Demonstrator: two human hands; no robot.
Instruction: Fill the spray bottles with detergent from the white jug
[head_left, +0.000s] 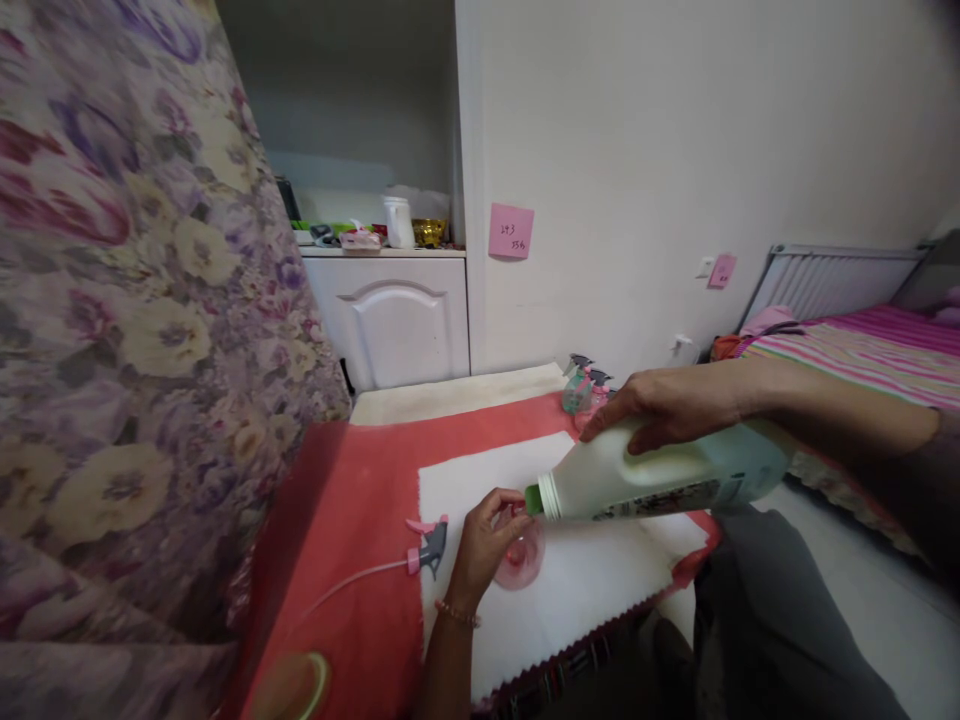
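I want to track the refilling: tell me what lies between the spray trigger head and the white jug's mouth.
In the head view, the left hand lies between them, fingers on the pink bottle; trigger head left, white jug right.

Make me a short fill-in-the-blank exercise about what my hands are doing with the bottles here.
1. The right hand tips the white jug with its ____ neck toward the small bottle.
2. The left hand steadies a small ____ bottle.
3. The detached spray head lies on the ____ cloth's edge, left of that hand.

Missing words: green; pink; white
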